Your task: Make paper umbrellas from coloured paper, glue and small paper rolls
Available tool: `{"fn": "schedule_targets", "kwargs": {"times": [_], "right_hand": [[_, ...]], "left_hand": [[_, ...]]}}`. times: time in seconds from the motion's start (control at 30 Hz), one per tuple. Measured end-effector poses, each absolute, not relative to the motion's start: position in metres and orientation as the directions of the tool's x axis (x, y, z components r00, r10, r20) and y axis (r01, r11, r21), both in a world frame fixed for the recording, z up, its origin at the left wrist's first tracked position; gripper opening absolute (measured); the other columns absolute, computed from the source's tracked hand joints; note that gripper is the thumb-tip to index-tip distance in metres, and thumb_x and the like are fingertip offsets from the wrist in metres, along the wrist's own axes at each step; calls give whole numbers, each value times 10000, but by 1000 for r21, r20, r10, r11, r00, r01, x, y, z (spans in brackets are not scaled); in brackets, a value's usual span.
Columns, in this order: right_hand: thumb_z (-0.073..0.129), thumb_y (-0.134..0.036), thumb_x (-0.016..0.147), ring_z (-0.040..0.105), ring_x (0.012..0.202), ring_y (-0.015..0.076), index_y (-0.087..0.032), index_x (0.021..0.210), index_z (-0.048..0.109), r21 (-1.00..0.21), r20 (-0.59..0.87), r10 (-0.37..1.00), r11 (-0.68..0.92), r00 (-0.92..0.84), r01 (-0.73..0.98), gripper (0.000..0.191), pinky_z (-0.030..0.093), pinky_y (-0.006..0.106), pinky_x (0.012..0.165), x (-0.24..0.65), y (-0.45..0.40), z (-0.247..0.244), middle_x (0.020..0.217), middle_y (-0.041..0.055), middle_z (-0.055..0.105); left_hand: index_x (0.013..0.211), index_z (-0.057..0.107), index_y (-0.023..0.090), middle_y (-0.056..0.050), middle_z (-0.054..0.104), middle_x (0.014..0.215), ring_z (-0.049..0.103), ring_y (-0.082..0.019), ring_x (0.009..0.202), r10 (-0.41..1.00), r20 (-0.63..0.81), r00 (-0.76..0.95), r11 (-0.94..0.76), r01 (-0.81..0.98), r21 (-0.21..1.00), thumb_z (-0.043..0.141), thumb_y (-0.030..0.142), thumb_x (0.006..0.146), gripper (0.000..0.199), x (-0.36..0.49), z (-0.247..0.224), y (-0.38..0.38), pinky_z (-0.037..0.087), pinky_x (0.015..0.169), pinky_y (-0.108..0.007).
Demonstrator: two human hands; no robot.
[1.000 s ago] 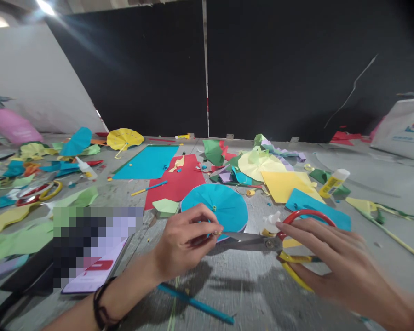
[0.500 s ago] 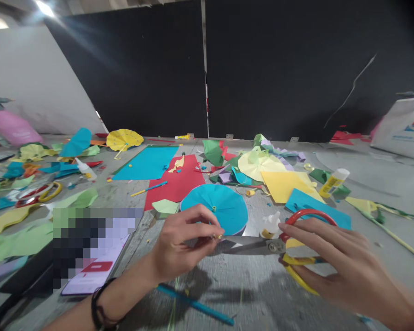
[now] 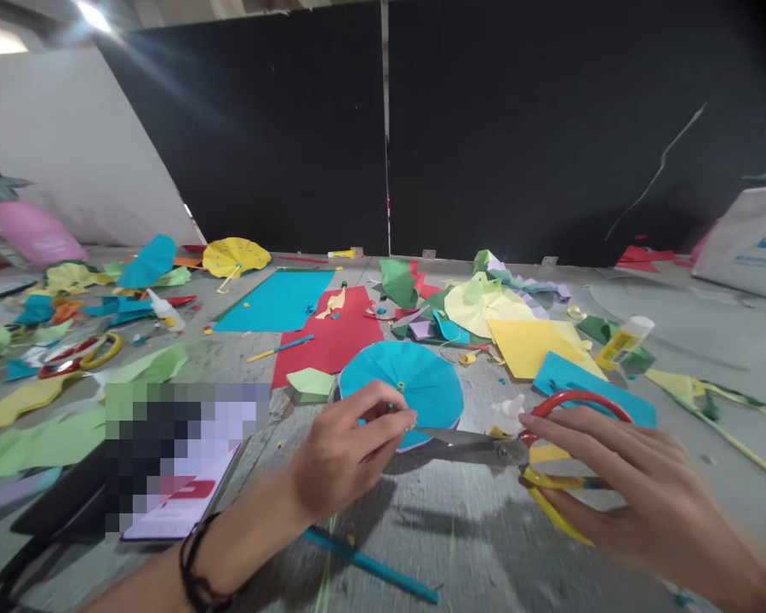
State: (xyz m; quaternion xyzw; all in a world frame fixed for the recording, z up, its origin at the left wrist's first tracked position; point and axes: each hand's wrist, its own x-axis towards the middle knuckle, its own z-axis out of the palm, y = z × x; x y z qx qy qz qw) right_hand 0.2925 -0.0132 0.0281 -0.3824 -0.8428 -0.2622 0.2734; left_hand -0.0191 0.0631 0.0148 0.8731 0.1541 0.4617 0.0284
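Observation:
Fingertips pinched together, my left hand (image 3: pixel 357 443) is in front of the round blue pleated paper (image 3: pixel 421 379); what it pinches is too small to make out. My right hand (image 3: pixel 638 485) has its fingers in the red and yellow handles of the scissors (image 3: pixel 478 448). Their blades point left toward my left fingertips and look nearly closed. Behind the scissors sits a small white glue bottle (image 3: pixel 509 413). A thin blue paper stick (image 3: pixel 376 565) lies on the table in front of my hands.
A phone (image 3: pixel 210 460) and green paper scraps (image 3: pixel 51 443) lie at the left, with a second pair of scissors (image 3: pixel 80 356). Red paper (image 3: pixel 332 332), a yellow sheet (image 3: pixel 536 345) and a glue stick (image 3: pixel 625 342) are farther back. A dark panel (image 3: pixel 261 136) stands behind.
The whole view has shifted slightly. The small yellowish bit seen at my left fingertips is now mostly hidden, and the scissor blades look closer together.

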Motion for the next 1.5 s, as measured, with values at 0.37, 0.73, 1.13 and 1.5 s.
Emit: {"fn": "schedule_targets", "kwargs": {"times": [0.37, 0.73, 1.13, 1.5], "right_hand": [[631, -322, 980, 767, 894, 222, -202, 1228, 665, 211, 721, 496, 508, -484, 835, 277, 538, 317, 663, 294, -23, 23, 1047, 74, 780], [591, -229, 996, 746, 920, 183, -163, 1227, 666, 182, 693, 520, 545, -500, 818, 251, 538, 274, 677, 286, -21, 30, 1090, 84, 766], [578, -240, 1005, 732, 949, 195, -166, 1266, 645, 172, 672, 543, 547, -503, 820, 280, 549, 276, 675, 286, -21, 28, 1118, 98, 749], [594, -220, 982, 747, 937, 210, -153, 1275, 643, 199, 659, 540, 547, -524, 813, 304, 560, 290, 641, 287, -20, 27, 1101, 103, 754]], "left_hand": [[950, 790, 155, -62, 703, 927, 703, -137, 801, 577, 740, 347, -804, 79, 590, 751, 52, 890, 126, -17, 23, 64, 598, 648, -209], [962, 780, 120, -79, 712, 935, 697, -125, 793, 493, 784, 377, -858, 64, 509, 721, 3, 888, 150, -15, 24, 63, 586, 688, -204], [994, 779, 114, -72, 687, 927, 682, -113, 738, 449, 797, 404, -891, 133, 434, 685, -14, 900, 185, -16, 21, 63, 537, 592, -191], [1032, 763, 112, -88, 679, 949, 630, -99, 687, 398, 817, 417, -917, 170, 361, 676, -19, 905, 202, -15, 16, 63, 501, 563, -198]]}}
